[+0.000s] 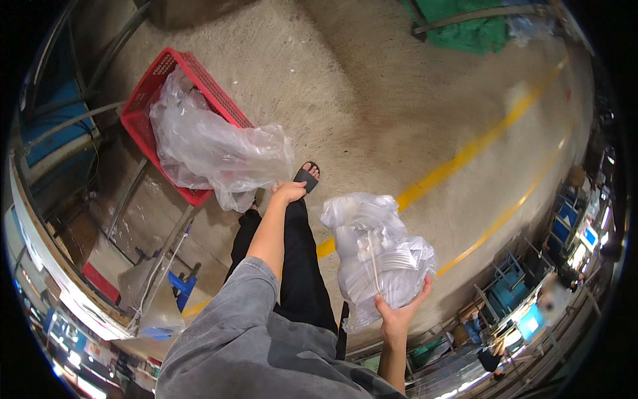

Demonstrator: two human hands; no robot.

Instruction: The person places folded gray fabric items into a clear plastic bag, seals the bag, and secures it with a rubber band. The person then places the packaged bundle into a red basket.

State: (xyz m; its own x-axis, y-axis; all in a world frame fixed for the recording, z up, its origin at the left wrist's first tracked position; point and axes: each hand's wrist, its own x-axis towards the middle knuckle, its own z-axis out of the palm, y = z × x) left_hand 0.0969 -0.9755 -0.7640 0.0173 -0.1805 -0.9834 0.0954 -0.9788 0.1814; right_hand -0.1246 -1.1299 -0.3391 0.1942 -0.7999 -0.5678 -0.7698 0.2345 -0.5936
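Observation:
My left hand point(290, 191) is closed on the edge of a large clear plastic bag point(199, 136). The rest of that bag lies bunched inside a red plastic basket point(214, 93) with perforated sides and spills over its rim toward me. My right hand point(399, 316) supports a filled clear bag point(377, 256) from its near lower end, thumb on top and fingers curled round the side. White, ridged pieces show through the plastic; what they are I cannot make out. This bag is held out to my right, above the floor.
Yellow lines point(458, 163) cross the concrete floor point(345, 100). On the left stands a workbench frame with metal legs, near a blue object point(183, 286). Green sheeting point(465, 32) lies at the far right. Stools, benches and other people appear along the right rim.

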